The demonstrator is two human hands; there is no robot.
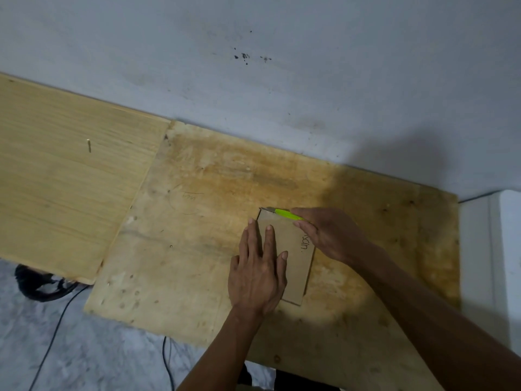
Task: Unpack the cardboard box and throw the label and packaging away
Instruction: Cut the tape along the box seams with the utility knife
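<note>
A flat brown cardboard box [296, 266] with handwriting on top lies on the plywood tabletop [197, 249]. My left hand [258, 272] presses flat on the box's left half, fingers spread. My right hand [329, 235] grips a lime-green utility knife [286, 213]. The knife's blade tip sits at the box's far left corner, along the far edge. The hand hides the knife's rear part. No label is visible on the box.
A lighter wooden board [64, 179] adjoins the plywood on the left. A grey wall [282, 66] runs behind the table. Black cables [50, 334] and a dark bundle [39, 283] lie on the floor at lower left. A white object [501, 249] stands at the right edge.
</note>
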